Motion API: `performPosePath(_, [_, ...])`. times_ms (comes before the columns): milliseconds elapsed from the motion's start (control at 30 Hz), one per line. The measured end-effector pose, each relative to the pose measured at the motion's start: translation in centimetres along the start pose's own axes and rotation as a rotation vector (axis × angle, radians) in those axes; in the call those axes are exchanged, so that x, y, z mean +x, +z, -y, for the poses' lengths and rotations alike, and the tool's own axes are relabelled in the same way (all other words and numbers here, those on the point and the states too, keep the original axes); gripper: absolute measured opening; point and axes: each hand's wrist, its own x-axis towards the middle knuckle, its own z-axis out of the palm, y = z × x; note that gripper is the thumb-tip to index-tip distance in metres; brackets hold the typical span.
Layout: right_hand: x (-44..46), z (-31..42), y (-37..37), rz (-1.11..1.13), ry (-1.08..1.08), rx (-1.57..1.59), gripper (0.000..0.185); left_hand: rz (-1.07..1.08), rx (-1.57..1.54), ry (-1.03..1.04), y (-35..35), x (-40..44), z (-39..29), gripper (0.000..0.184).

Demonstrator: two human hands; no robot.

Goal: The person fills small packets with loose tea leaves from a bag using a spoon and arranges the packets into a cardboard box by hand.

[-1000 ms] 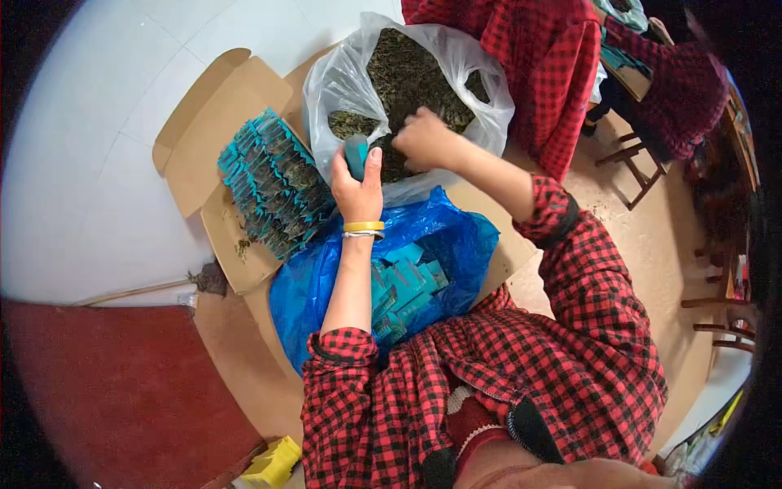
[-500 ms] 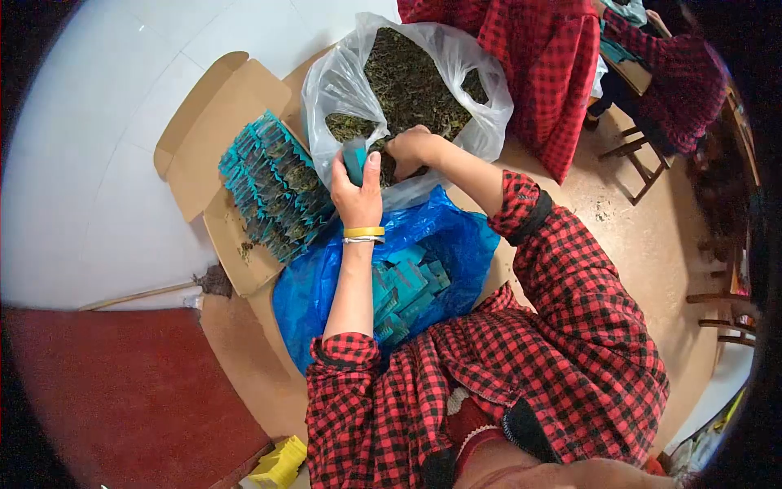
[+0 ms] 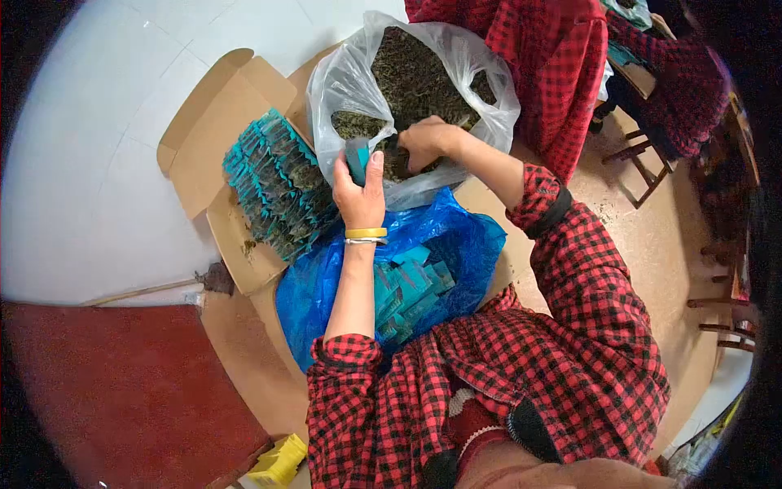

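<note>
My left hand point(image 3: 359, 196) is closed around a small teal packet point(image 3: 357, 161), held upright at the near edge of a clear plastic bag point(image 3: 327, 85). Dark dried leaves point(image 3: 415, 77) fill that bag. Over the leaves, just right of the packet, my right hand point(image 3: 430, 143) has its fingers curled downward; the fingertips and anything in them are hidden. Below my left wrist lies an open blue plastic bag point(image 3: 476, 244) with several flat teal packets point(image 3: 403, 285) inside. To the left, rows of leaf-filled teal packets point(image 3: 281, 183) stand in an open cardboard box point(image 3: 195, 155).
Another person's red checked garment point(image 3: 546, 73) hangs close behind the clear bag. A person in a dark sleeve point(image 3: 684, 90) sits farther right by a wooden stool point(image 3: 643, 171). A dark red surface point(image 3: 122, 383) lies at lower left, with a yellow stack point(image 3: 279, 463) near it.
My right hand has risen slightly and shifted right over the leaves, away from the packet. My left hand still holds the teal packet in nearly the same place.
</note>
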Motion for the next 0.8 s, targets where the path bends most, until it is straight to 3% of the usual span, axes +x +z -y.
performPosePath(167, [0.3, -1.0, 0.4, -0.062, -0.025, -0.104, 0.045, 0.005, -0.022, -0.004, -0.2, 0.1, 0.4, 0.05])
performPosePath(300, [0.3, 0.0, 1.8, -0.064, -0.137, -0.012, 0.043, 0.007, -0.029, -0.005, 0.4, 0.0, -0.2, 0.048])
performPosePath(400, [0.6, 0.8, 1.6, 0.064, -0.099, 0.019, 0.043, 0.018, -0.012, -0.03, 0.3, -0.3, -0.6, 0.047])
performPosePath(567, [1.5, 1.1, 1.9, 0.087, -0.09, -0.03, 0.051, 0.007, -0.04, -0.006, -0.3, 0.0, -0.8, 0.042])
performPosePath(800, [2.9, -0.4, 4.2, 0.089, -0.257, 0.32, 0.054, -0.003, -0.056, 0.01, -0.1, 0.0, -0.5, 0.039])
